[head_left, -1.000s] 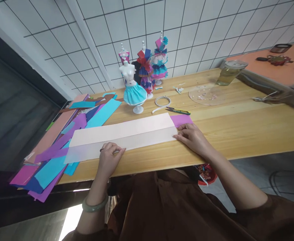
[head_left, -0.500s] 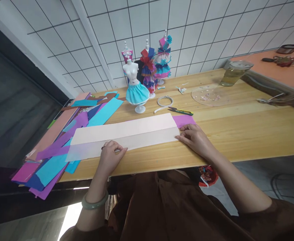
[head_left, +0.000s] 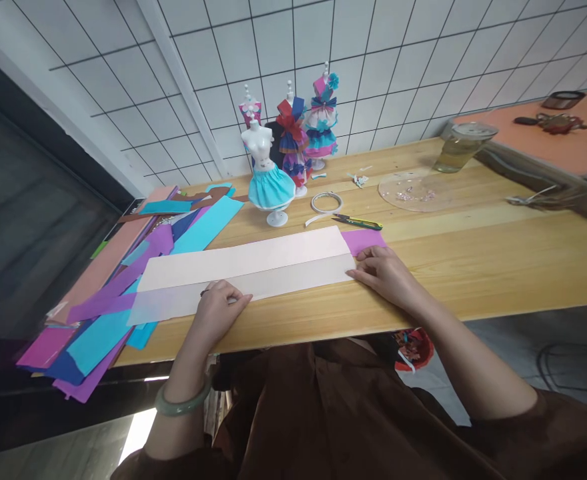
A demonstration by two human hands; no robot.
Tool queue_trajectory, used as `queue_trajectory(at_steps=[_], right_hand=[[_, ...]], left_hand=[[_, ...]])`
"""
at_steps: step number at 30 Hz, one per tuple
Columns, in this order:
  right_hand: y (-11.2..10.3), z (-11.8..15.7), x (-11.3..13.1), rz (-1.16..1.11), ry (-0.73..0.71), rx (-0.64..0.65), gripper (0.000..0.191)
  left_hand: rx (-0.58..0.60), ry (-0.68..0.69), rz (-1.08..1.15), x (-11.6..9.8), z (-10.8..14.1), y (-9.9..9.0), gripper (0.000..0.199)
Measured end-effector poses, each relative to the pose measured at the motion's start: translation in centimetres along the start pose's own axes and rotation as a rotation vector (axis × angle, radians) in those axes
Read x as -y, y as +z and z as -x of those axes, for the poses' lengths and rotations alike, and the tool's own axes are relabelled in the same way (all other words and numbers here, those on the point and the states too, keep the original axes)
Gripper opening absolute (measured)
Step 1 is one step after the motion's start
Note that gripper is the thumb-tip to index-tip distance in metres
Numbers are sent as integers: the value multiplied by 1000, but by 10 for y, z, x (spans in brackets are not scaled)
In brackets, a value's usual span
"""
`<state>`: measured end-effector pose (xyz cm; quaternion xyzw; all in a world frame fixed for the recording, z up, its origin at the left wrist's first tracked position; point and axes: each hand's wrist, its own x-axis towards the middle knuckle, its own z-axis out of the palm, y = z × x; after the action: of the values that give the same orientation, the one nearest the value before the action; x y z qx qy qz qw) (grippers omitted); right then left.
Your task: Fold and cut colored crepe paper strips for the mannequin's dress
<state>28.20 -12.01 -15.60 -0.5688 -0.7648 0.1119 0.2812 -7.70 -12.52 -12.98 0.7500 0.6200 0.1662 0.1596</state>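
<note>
A long pale pink strip, looking like crepe paper, lies across the wooden table in front of me, its near half thinner and see-through. My left hand pinches its near edge left of the middle, thumb and fingertips together. At the strip's right end, my right hand holds the near corner between thumb and fingers. Part of a purple sheet shows from under that end, just beyond the right fingers. Green-and-black thread snips lie behind the strip, beside a roll of narrow white tape.
Coloured paper strips pile up at the left, overhanging the table edge. A dress-form mannequin in a turquoise skirt stands behind, near several dressed ones. To the right are a clear plate of small beads and a lidded cup of liquid.
The view has shifted slightly, so everything sits a little further left. Both hands keep the same hold on the pale strip, which lies as before.
</note>
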Motion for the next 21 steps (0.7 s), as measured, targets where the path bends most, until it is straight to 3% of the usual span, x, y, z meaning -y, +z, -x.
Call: queue_trajectory(at_steps=[14,17,21], right_hand=[[1,-2,-3,77,-50,4,32],[3,0,-2,125,-42,-13,22],[5,7,11,248,-77,-26,32]], left_hand=[[4,31,-45,-2,-2,-2,24],[-22,70,-83,-3,1,0,22],[-114,165,-136,-5,7,5,11]])
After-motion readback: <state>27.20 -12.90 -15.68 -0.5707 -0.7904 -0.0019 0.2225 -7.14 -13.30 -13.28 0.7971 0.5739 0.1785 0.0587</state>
